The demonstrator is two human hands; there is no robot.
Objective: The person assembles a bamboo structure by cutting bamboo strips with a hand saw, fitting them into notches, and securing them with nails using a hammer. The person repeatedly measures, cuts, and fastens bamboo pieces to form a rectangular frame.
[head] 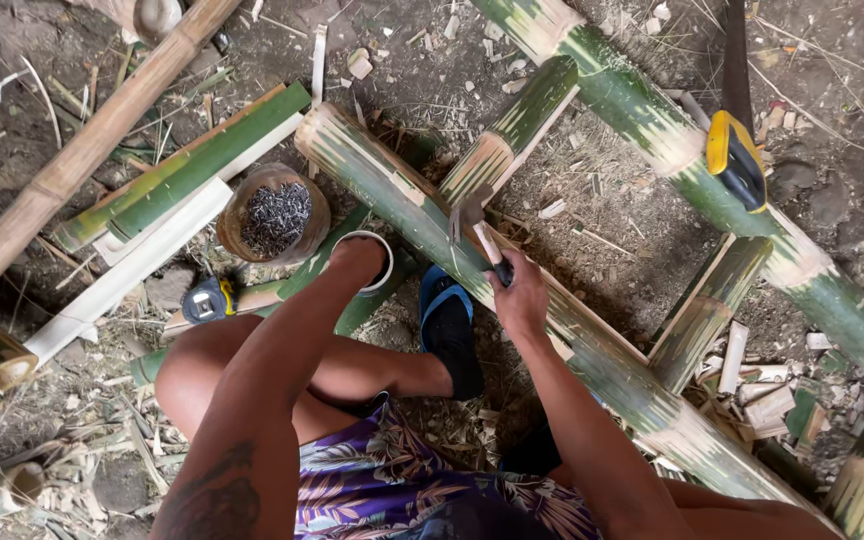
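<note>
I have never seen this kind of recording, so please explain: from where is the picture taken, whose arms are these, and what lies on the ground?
There is one picture, from a camera worn on the person's head, looking down at their own arms and knees. No machine is present. The right hand grips a small hammer with a metal head over a long green bamboo pole of a ladder-like frame. The left hand reaches into a small white cup. Nearby on the dirt ground lie a round brown container of dark nails, a yellow tape measure, a yellow-handled saw and bamboo chips.
</note>
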